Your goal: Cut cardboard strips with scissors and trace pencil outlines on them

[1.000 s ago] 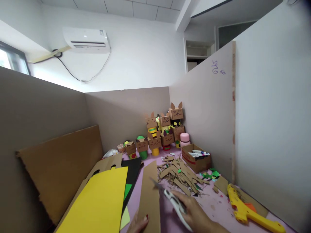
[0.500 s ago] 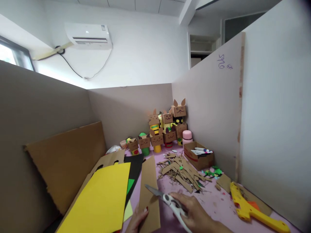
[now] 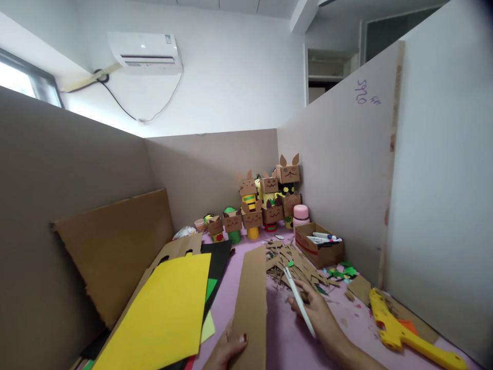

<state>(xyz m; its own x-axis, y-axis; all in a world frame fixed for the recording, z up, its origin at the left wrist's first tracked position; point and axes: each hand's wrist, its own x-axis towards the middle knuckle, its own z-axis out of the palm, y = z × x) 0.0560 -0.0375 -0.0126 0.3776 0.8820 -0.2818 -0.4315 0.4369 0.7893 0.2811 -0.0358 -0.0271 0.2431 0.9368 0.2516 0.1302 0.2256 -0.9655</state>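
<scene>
A long brown cardboard strip [image 3: 252,295] lies lengthwise on the pink tabletop [image 3: 285,339]. My left hand [image 3: 227,349] grips its near end, thumb on top. My right hand [image 3: 318,313] is closed round white-handled scissors [image 3: 296,295], whose blades point away toward a heap of cardboard offcuts [image 3: 296,264]. The scissors sit just right of the strip, apart from it.
Yellow sheet [image 3: 162,318], black and green paper and a big cardboard sheet [image 3: 115,246] lie at left. Cardboard box figures [image 3: 265,203] stand at the back corner. A small box of markers [image 3: 319,246] and a yellow glue gun [image 3: 400,331] are at right. Partition walls enclose the desk.
My right hand swung the scissors from lying across the strip to pointing away, right of it. My left hand pushed the strip forward. The camera tilted slightly.
</scene>
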